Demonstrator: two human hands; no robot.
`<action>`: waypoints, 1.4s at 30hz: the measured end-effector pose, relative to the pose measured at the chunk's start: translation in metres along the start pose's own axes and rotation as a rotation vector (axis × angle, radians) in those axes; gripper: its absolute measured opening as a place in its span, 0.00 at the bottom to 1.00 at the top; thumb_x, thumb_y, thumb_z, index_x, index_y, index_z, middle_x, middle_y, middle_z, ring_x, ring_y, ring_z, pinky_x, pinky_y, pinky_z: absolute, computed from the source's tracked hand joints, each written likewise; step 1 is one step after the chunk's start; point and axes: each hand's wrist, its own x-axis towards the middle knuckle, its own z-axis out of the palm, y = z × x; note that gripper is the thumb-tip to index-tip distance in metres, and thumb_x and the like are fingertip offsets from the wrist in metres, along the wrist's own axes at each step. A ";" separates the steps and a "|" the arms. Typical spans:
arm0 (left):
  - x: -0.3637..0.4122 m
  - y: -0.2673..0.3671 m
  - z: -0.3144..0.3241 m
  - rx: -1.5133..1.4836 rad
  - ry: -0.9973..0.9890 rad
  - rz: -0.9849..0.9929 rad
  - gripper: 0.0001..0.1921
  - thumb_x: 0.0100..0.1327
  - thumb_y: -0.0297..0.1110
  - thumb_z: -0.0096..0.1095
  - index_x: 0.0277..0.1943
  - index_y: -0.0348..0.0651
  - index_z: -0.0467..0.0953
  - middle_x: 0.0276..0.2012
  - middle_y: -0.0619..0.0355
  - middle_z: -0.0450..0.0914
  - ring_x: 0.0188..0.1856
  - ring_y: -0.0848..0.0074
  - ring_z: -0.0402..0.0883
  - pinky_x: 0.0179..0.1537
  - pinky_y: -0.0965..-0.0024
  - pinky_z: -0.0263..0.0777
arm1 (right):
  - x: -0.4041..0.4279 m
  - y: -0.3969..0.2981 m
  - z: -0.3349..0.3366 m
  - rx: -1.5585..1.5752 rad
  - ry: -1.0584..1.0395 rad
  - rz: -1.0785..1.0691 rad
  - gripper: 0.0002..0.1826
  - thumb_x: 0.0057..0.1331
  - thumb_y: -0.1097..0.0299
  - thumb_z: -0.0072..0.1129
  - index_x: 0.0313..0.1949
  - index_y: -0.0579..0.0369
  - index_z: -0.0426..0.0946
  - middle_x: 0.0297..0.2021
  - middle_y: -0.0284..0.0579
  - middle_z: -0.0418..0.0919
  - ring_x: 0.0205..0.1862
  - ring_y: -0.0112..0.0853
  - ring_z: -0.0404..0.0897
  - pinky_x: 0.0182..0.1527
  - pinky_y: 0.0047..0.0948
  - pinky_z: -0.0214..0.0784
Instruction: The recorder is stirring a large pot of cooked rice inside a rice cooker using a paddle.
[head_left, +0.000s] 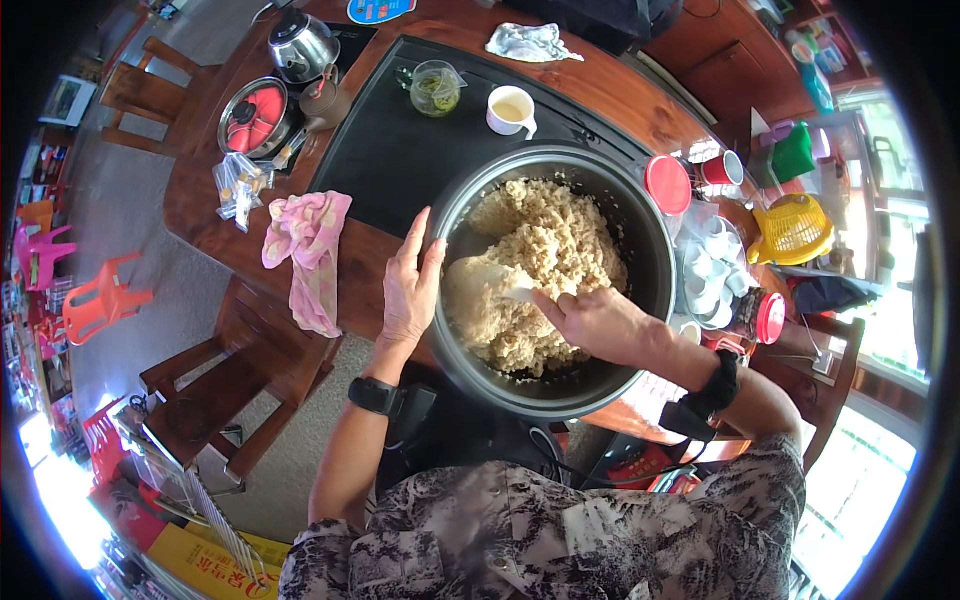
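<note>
A large round metal pot (654, 322) stands before me, holding a lumpy mass of pale cooked grain (551, 240) that looks like rice. My right hand (600, 322) is over the pot, closed around the handle of a pale rice paddle (480, 289). The paddle's broad blade lies on the grain at the left side and is coated with it. Flat against the pot's outer left rim rests my left hand (412, 285), fingers extended and somewhat apart, gripping nothing. Left of that hand, a pink patterned cloth (311, 255) hangs over the table's edge.
On the black tray (375, 165) stand a glass teapot (435, 88) and a white cup (511, 111). A kettle (304, 49) and a clay teapot (325, 101) are at back left. Bagged small cups (709, 270), red-lidded jars (667, 184) and a yellow basket (791, 229) crowd the right.
</note>
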 end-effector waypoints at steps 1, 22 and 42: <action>-0.001 0.001 -0.001 0.006 -0.025 -0.037 0.24 0.70 0.41 0.52 0.65 0.42 0.65 0.29 0.45 0.80 0.29 0.65 0.80 0.38 0.65 0.72 | -0.008 -0.006 0.003 0.005 0.029 0.015 0.31 0.58 0.70 0.54 0.61 0.68 0.64 0.22 0.35 0.70 0.17 0.24 0.74 0.20 0.24 0.69; 0.000 -0.009 -0.001 -0.137 -0.010 -0.030 0.24 0.70 0.39 0.52 0.66 0.42 0.65 0.51 0.45 0.80 0.51 0.73 0.78 0.54 0.70 0.67 | -0.091 -0.091 0.009 0.631 0.306 0.770 0.22 0.63 0.70 0.59 0.58 0.39 0.75 0.26 0.36 0.68 0.27 0.30 0.74 0.29 0.31 0.69; -0.004 -0.007 0.000 -0.122 -0.034 -0.052 0.24 0.70 0.39 0.53 0.66 0.42 0.64 0.42 0.56 0.80 0.39 0.83 0.71 0.45 0.76 0.68 | -0.088 -0.106 -0.010 0.832 0.492 1.167 0.15 0.66 0.73 0.57 0.53 0.54 0.76 0.31 0.48 0.79 0.29 0.36 0.79 0.34 0.29 0.71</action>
